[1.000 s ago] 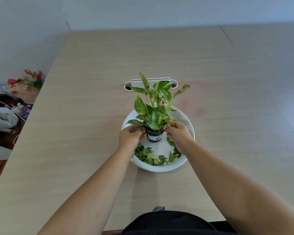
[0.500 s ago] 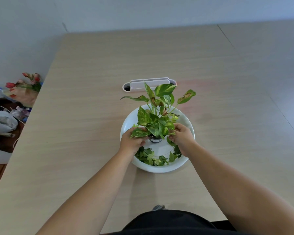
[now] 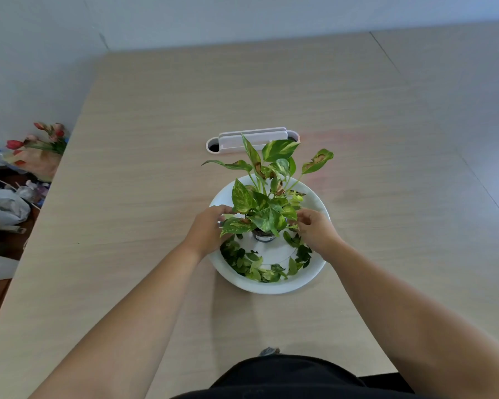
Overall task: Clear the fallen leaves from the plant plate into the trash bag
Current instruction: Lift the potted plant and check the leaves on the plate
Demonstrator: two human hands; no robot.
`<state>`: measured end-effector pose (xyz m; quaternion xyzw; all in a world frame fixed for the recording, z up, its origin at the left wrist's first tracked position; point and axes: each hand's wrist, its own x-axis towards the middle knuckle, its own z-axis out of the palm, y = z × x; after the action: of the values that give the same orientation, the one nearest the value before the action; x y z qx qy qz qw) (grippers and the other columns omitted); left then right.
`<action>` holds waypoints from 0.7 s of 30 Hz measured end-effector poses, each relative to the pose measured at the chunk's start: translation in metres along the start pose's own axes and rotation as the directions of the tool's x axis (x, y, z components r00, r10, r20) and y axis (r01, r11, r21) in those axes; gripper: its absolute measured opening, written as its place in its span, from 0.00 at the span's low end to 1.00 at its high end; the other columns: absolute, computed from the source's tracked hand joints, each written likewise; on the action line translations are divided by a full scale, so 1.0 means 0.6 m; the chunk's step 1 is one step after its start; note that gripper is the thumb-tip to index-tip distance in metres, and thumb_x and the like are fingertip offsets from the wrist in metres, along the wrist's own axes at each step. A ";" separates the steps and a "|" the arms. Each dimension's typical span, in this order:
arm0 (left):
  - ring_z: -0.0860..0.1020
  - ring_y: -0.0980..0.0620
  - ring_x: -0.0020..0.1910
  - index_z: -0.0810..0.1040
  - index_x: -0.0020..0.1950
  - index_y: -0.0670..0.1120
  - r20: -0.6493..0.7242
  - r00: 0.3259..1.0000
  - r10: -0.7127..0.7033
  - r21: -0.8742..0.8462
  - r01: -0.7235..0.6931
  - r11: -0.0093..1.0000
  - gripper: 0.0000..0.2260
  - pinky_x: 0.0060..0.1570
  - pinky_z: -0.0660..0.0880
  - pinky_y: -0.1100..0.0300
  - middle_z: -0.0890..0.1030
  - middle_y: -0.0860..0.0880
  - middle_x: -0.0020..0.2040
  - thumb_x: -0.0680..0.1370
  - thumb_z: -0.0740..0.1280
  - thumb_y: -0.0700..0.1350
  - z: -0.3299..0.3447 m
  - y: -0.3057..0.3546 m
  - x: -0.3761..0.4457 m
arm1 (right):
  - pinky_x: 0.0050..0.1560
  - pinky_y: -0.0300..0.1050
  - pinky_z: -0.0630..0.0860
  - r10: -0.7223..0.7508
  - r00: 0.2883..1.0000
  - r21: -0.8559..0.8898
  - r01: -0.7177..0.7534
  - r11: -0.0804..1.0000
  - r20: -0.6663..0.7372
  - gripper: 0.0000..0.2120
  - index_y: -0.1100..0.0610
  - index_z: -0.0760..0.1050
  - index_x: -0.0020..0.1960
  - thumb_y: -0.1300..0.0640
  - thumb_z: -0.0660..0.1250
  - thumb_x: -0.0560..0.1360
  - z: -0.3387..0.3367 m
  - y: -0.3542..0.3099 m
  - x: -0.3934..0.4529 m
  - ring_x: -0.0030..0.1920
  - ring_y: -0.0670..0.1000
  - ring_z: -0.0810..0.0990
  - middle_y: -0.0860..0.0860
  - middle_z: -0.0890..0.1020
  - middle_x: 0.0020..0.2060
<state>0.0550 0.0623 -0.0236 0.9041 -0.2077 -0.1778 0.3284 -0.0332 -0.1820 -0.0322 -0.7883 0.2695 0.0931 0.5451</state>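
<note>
Nearest the person, two bare forearms reach forward over the pale wooden counter (image 3: 144, 180). Between the wrists and just nearer than both hands, fallen leaves (image 3: 261, 267) lie in a green arc along the near inner rim of the white plant plate (image 3: 274, 289), the arc's long axis running left to right.

The left hand (image 3: 206, 230) sits at the plate's left edge, fingers curled loosely inward toward the foliage; whether it grips anything cannot be told, as leaves cover the fingertips. The right hand (image 3: 314, 230) mirrors it on the right side, fingers partly bent and touching the outer leaves, its hold likewise hidden.

Between the hands stands the potted plant (image 3: 267, 208), its small dark pot (image 3: 264, 234) upright at the plate's middle, stems rising and leaning away from the person, some leaves browned.

Beyond the hands, a white slotted holder (image 3: 252, 139) lies crosswise on the counter. Far left of the left hand, off the counter, are tulips (image 3: 38, 139) and a crumpled plastic bag (image 3: 3, 207).
</note>
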 end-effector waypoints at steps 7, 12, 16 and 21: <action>0.77 0.48 0.57 0.79 0.59 0.49 0.091 0.996 -0.014 0.054 0.009 0.999 0.16 0.56 0.74 0.55 0.79 0.49 0.56 0.72 0.71 0.44 0.014 0.010 -0.023 | 0.38 0.38 0.70 -0.154 0.986 -0.460 0.167 0.872 0.067 0.09 0.53 0.75 0.38 0.62 0.62 0.75 0.003 0.007 -0.026 0.32 0.44 0.70 0.43 0.72 0.31; 0.72 0.50 0.66 0.77 0.64 0.51 0.243 0.965 -0.100 0.246 0.039 0.969 0.20 0.63 0.68 0.58 0.74 0.52 0.67 0.73 0.71 0.54 0.051 0.019 -0.040 | 0.54 0.43 0.76 -0.124 0.971 -0.586 0.224 0.779 0.206 0.13 0.52 0.79 0.58 0.52 0.68 0.74 0.024 0.027 -0.043 0.48 0.49 0.78 0.48 0.78 0.49; 0.72 0.52 0.65 0.77 0.65 0.52 0.256 0.962 -0.096 0.224 0.038 0.974 0.25 0.63 0.68 0.59 0.72 0.53 0.67 0.69 0.74 0.55 0.066 0.018 -0.054 | 0.54 0.43 0.75 -0.095 0.968 -0.599 0.220 0.770 0.234 0.20 0.51 0.78 0.59 0.44 0.71 0.71 0.043 0.035 -0.053 0.48 0.46 0.75 0.48 0.77 0.54; 0.74 0.49 0.60 0.78 0.63 0.51 0.245 0.967 -0.072 0.227 0.015 0.974 0.26 0.58 0.72 0.57 0.72 0.50 0.61 0.66 0.76 0.54 0.087 0.031 -0.067 | 0.52 0.47 0.77 -0.068 0.967 -0.644 0.216 0.734 0.246 0.25 0.50 0.77 0.60 0.39 0.72 0.67 0.068 0.033 -0.066 0.51 0.49 0.78 0.47 0.74 0.55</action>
<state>-0.0079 0.0422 -0.0413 0.9097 -0.2462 -0.2740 0.1919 -0.0707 -0.1373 -0.0466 -0.9349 0.0995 0.2219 0.2587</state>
